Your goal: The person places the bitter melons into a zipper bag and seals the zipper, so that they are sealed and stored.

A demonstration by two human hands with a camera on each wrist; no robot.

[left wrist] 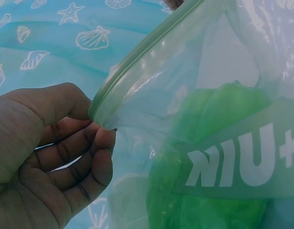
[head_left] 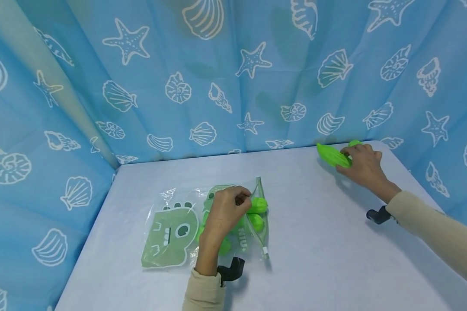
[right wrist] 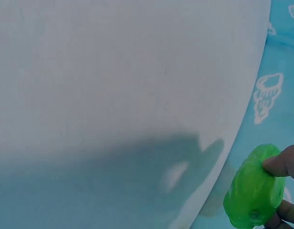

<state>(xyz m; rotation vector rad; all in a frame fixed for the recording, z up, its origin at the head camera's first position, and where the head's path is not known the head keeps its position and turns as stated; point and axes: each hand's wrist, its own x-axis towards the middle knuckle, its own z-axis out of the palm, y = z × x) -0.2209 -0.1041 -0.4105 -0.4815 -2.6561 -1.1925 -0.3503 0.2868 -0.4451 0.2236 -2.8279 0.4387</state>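
Observation:
A clear zip bag (head_left: 171, 229) with a green dinosaur print lies on the white table (head_left: 315, 242), with several green toy vegetables (head_left: 257, 205) inside. My left hand (head_left: 227, 209) pinches the bag's zip edge (left wrist: 137, 62) and holds it lifted. In the left wrist view, the bag film (left wrist: 209, 119) shows green shapes and white lettering behind it. At the table's far right corner my right hand (head_left: 363, 164) grips a long ridged green toy vegetable (head_left: 332, 155). The right wrist view catches that green toy vegetable (right wrist: 254, 193) between fingertips (right wrist: 283, 162).
A blue curtain (head_left: 218, 77) printed with white shells and starfish encloses the table on the back and both sides. Black wrist-camera mounts (head_left: 231, 268) sit at both wrists. Bare white tabletop lies between the two hands.

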